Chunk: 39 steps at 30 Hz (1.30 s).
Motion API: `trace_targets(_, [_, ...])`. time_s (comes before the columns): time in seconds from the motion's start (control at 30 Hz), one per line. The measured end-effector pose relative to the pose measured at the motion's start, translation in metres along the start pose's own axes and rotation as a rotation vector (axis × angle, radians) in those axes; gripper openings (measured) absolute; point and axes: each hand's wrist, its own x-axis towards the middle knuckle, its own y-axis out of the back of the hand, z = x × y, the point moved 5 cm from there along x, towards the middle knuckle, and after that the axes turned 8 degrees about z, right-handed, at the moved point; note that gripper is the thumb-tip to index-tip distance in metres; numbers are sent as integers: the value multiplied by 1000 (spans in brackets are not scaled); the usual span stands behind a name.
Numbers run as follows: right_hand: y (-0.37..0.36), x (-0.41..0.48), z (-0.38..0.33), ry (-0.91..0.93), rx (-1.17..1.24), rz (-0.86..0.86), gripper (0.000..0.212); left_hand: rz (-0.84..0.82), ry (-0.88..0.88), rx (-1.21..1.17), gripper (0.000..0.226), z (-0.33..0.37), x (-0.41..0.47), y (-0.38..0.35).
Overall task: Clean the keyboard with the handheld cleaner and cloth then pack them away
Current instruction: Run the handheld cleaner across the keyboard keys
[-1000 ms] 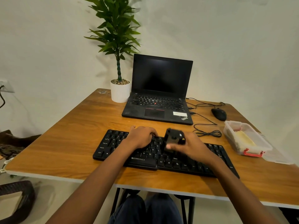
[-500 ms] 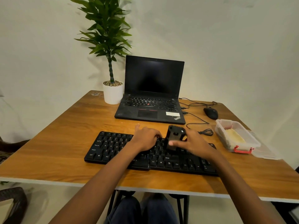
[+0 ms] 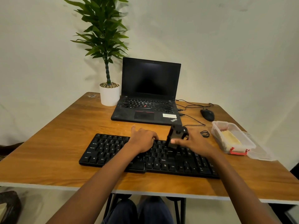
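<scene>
While right hand grips cleaner, left hand loose on keyboard, yellow cloth inside open box.

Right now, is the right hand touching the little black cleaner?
Touching. The head view shows the right hand gripping the handheld cleaner, with the thumb pressed on its front, above the keyboard.
</scene>
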Motion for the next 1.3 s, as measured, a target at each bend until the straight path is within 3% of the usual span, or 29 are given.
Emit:
trace_targets(0.1, [3, -40, -1, -4, 132, -176, 19, -22, -1, 11, 34, -1, -1, -1])
trace_targets(0.23, [12, -61, 7, -54, 141, -358, 39, -64, -14, 27, 31, 2, -4, 2])
trace_targets(0.3, [22, -44, 18, -91, 174, -166, 40, -135, -66, -3, 45, 15, -8, 2])
trace_targets(0.4, [29, -14, 28, -92, 196, 141, 21, -296, -136, -54, 92, 42, -14, -1])
trace_targets(0.53, [20, 2, 34, -60, 26, 131, 28, -384, -215, 26, 119, 59, -15, -9])
trace_targets(0.63, [21, -30, 24, -62, 7, -1, 43, -377, -226, 63, 123, 58, -12, -15])
trace_targets(0.8, [36, -91, 19, -102, 107, -263, 35, -374, -234, 116, 125, 58, -11, -15])
trace_targets(0.87, [49, -85, 25, -171, 190, -159, 37, -381, -247, 140, 126, 61, -9, -15])
trace_targets(0.93, [62, -63, 37, -142, 213, 78, 40, -391, -264, 150, 126, 67, -7, -17])
trace_targets(1.03, [68, -28, 57, -81, 102, 296, 25, -405, -280, 143, 125, 80, -4, -20])
trace_targets(1.1, [63, -17, 66, -86, 45, 262, 31, -413, -284, 146, 126, 87, -1, -24])
trace_targets(1.23, [55, -51, 72, -161, 86, 39, 41, -423, -272, 141, 126, 86, 1, -27])
trace_targets(1.3, [62, -81, 66, -170, 109, -56, 62, -423, -273, 144, 126, 85, 1, -27])
